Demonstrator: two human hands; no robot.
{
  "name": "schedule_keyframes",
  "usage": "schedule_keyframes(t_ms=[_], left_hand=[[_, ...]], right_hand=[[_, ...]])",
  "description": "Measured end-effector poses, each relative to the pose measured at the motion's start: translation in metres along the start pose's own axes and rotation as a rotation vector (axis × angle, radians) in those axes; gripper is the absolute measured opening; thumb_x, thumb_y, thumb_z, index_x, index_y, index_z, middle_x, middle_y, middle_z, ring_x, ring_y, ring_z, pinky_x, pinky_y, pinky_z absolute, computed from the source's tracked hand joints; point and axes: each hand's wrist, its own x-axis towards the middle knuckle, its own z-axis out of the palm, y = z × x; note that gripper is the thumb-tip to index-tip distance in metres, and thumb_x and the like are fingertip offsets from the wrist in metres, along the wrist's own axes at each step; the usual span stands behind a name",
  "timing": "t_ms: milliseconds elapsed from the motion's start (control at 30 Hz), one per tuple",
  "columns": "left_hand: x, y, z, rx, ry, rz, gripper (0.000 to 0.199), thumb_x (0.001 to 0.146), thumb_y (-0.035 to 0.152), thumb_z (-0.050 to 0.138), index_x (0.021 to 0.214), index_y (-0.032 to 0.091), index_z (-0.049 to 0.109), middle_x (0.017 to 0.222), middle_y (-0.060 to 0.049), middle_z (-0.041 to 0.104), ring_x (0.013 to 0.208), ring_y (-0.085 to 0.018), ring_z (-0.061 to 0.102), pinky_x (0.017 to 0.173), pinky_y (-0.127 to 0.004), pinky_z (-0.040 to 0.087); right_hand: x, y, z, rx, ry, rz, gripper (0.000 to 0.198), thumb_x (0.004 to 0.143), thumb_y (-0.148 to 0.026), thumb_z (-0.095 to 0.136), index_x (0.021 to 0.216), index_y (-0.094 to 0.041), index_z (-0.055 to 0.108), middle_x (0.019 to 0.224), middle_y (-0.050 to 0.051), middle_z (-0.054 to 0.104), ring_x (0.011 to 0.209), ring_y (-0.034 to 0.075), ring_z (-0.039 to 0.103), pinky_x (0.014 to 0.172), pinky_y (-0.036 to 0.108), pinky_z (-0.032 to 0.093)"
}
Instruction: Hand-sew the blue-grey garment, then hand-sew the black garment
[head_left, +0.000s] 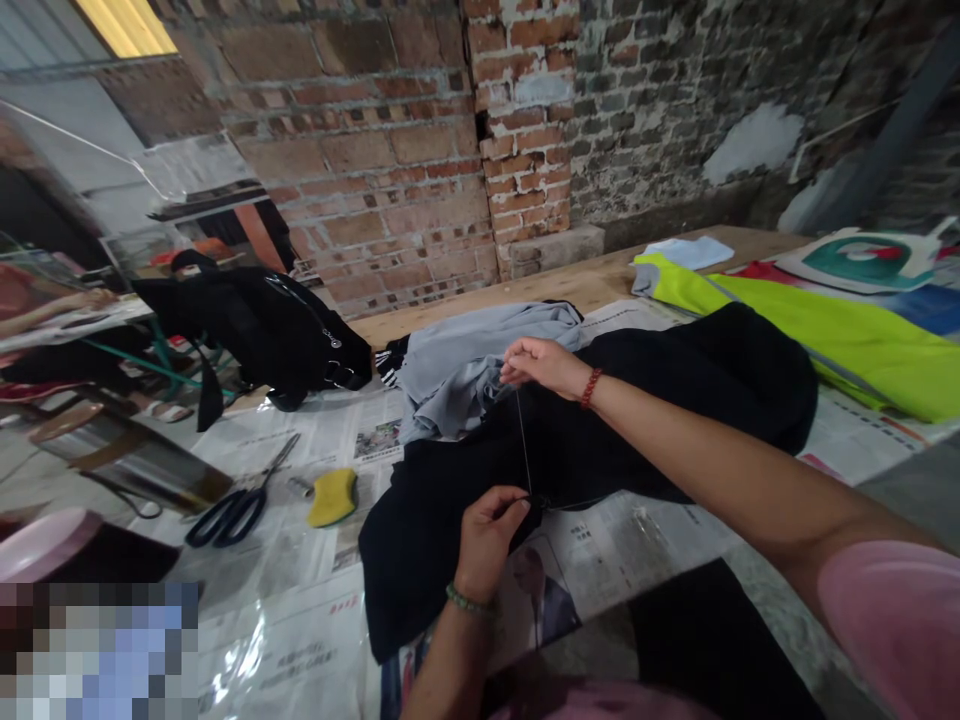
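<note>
Brick wall [360, 160] is rising behind the table [622, 268], and across its newspaper [289, 590] the black garment [431, 520] is lying bunched. With my left hand [486, 530] I'm pinching its near edge; with my right hand [546, 368], fingertips together, I'm holding a thread [524, 440] running taut from there. Looks like I'm mid-stitch, the thread apparently awaiting fastening and cutting; scissors [260, 493] are lying aside. How much seam is remaining, I can't tell: dark cloth is swallowing any stitches. No needle is showing; fingers are hiding the thread's upper end.

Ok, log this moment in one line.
left hand: pinching black fabric | right hand: holding thread | thread: straight between hands | scissors: beside yellow sponge
</note>
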Motion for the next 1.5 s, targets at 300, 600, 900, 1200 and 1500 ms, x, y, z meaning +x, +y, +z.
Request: schedule_keyframes(t_ms=[300,600,900,1200,1500], left_hand=[[0.0,-0.001,-0.001,0.011,-0.015,0.017,0.006,0.062,0.021,0.066,0.066,0.016,0.068,0.06,0.002,0.064,0.056,-0.011,0.054,0.056,-0.021,0.042],[0.0,0.0,0.0,-0.011,-0.007,-0.016,0.007,0.061,0.021,0.066,0.065,0.016,0.067,0.06,0.002,0.062,0.057,-0.01,0.053,0.056,-0.02,0.041],[-0.004,-0.003,0.0,0.284,-0.02,0.22,0.01,0.066,0.018,0.06,0.072,0.018,0.067,0.065,0.0,0.065,0.058,-0.013,0.057,0.055,-0.022,0.044],[-0.023,-0.001,-0.014,0.764,-0.015,0.572,0.014,0.073,0.013,0.054,0.078,0.02,0.065,0.069,-0.002,0.064,0.067,-0.017,0.059,0.063,-0.03,0.046],[-0.044,-0.003,-0.028,0.694,-0.001,0.717,0.021,0.077,0.01,0.049,0.088,0.019,0.064,0.081,-0.006,0.063,0.075,-0.016,0.059,0.066,-0.028,0.05]], right_hand=[[0.016,-0.017,-0.018,-0.785,0.05,-0.471,0.013,0.081,-0.016,0.044,0.084,-0.018,0.056,0.076,0.0,0.063,0.077,0.012,0.059,0.075,0.025,0.041],[0.028,-0.02,-0.026,-1.026,-0.013,-0.652,0.015,0.08,-0.016,0.046,0.088,-0.014,0.059,0.083,0.005,0.063,0.077,0.015,0.057,0.071,0.025,0.04],[-0.071,0.017,0.022,-0.392,-0.161,-0.125,0.019,0.08,-0.025,0.043,0.09,-0.017,0.058,0.066,-0.003,0.057,0.045,0.007,0.054,0.047,0.018,0.042],[-0.146,0.068,0.018,-0.481,-0.012,-0.12,0.019,0.084,-0.022,0.042,0.091,-0.019,0.06,0.071,-0.001,0.057,0.051,0.007,0.052,0.051,0.019,0.043],[-0.165,0.052,0.021,-0.923,-0.175,-0.495,0.027,0.085,-0.011,0.038,0.102,-0.022,0.057,0.086,0.004,0.055,0.077,0.012,0.05,0.071,0.024,0.041]])
